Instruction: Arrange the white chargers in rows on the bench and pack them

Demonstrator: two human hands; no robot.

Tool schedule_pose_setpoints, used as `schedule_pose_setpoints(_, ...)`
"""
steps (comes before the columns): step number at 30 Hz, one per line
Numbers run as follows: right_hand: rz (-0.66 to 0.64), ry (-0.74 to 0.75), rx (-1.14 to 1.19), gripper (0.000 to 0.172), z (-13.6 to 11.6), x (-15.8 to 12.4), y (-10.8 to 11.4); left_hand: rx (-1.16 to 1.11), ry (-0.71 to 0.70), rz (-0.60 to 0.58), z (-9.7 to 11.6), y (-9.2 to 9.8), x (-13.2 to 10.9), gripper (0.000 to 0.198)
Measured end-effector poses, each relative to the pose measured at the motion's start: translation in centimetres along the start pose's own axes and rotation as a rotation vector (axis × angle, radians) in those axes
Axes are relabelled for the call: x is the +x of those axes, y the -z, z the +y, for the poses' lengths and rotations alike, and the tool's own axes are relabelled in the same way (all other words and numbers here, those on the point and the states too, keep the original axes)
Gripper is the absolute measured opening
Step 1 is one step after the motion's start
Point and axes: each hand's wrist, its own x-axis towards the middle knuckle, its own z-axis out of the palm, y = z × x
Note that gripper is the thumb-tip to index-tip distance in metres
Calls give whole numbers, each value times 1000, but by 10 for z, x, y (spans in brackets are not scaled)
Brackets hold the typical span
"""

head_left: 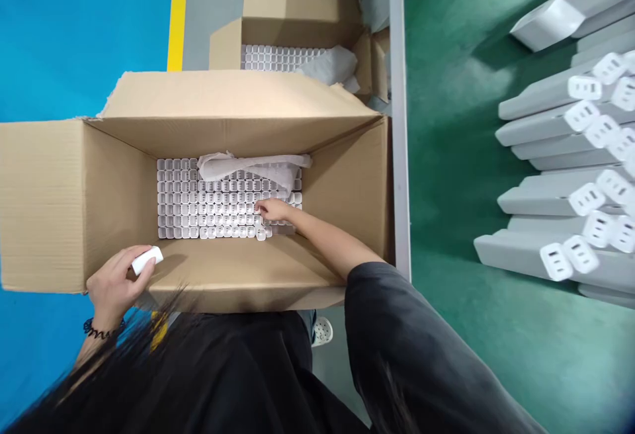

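Observation:
My left hand (118, 280) is closed around a white plastic charger housing (147, 260) at the near left edge of a large open cardboard box (342, 182). Down inside that box, my right hand (272, 210) has its fingers bent together over the tightly packed rows of white charger housings (223, 206). Whatever sits between those fingertips is too small and too covered to make out. Close by the right hand, a few housings stand out of line at the front edge of the rows. A crumpled white sheet (248, 167) lies over the back rows.
Behind stands a second open cardboard box (292, 0) with more white housings and a white bag (330, 63). A pale metal edge (399, 123) borders a green surface (446, 176) on the right, where stacks of white pieces with port slots (585, 199) lie.

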Motion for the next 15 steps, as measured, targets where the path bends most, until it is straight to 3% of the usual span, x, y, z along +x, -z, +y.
schedule_pose_setpoints(5, -178, -139, 83, 35, -8, -8, -12, 4, -52, 71, 6, 1, 0, 27)
schedule_pose_setpoints(9, -201, -178, 100, 36, -21, -9, -20, -29, -122, 88, 1, -2, 2, 25)
schedule_pose_setpoints(15, -229, -186, 125, 32, -17, -3, -13, -37, -114, 94, 4, -1, 1, 24)
